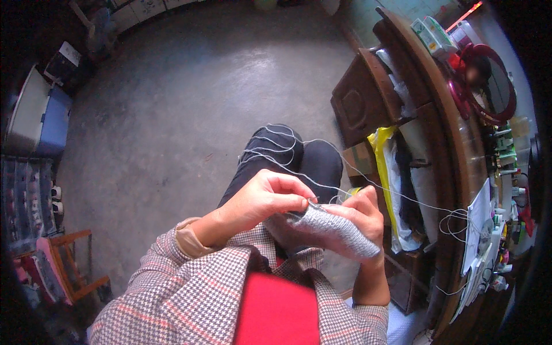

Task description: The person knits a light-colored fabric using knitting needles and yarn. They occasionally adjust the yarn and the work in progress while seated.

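A grey knitted piece (338, 233) hangs between my two hands above my lap. My left hand (263, 194) pinches its upper edge with thumb and forefinger, where the tip of a thin knitting needle (314, 199) shows. At the other end, my right hand (364, 211) grips the knitting from behind, with part of the palm hidden by the fabric. Pale yarn (269, 157) lies in loose loops over my dark-trousered knees and runs up to my right hand. Another strand stretches right to the desk.
On my right stands a dark wooden desk (448, 103) with its cabinet door (358, 97) swung out. Papers (476, 224), a round red-framed mirror (493, 84) and several bottles crowd its top. A yellow-edged bag (384, 142) sits below. A wooden frame (79, 267) stands on the concrete floor (181, 112) at left.
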{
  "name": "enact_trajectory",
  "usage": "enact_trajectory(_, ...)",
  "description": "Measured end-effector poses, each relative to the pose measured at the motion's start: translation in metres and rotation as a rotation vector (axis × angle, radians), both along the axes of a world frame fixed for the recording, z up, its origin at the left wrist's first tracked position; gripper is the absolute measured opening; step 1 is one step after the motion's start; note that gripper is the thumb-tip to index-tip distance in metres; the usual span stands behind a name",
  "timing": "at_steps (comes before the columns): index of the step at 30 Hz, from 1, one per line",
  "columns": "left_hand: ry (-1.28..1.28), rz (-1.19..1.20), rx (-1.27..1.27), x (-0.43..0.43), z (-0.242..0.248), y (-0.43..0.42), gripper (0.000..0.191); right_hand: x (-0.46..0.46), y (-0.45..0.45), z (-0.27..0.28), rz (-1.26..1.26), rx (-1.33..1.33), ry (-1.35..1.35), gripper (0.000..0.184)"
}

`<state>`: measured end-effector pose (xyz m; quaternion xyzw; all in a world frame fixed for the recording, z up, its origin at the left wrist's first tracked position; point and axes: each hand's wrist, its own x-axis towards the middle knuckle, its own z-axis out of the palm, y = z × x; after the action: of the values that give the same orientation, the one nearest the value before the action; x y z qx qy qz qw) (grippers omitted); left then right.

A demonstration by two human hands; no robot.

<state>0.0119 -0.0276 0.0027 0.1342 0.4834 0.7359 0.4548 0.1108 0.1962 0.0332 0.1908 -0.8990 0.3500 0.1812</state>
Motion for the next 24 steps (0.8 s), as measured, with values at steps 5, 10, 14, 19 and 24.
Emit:
enact_trajectory(5,-0.058,0.024,0.043,0.007,-0.009,0.008,0.018,-0.001,-0.017,-0.013,-0.079,-0.007,0.132,0.035)
enact_trajectory(10,-0.085,0.063,-0.017,0.001,0.001,0.008,0.021,-0.005,-0.024,-0.003,-0.222,0.346,0.226,0.045)
enact_trajectory(14,0.000,0.038,-0.076,0.010,0.002,0.013,0.019,-0.025,-0.016,0.002,-0.015,0.211,-0.131,0.054)
enact_trajectory(19,-0.007,0.052,-0.092,0.009,-0.004,0.013,0.017,-0.013,-0.014,0.004,-0.073,0.309,0.151,0.040)
enact_trajectory(24,-0.169,0.069,0.007,-0.002,-0.001,0.008,0.020,-0.002,-0.006,-0.003,-0.101,0.132,0.205,0.039)
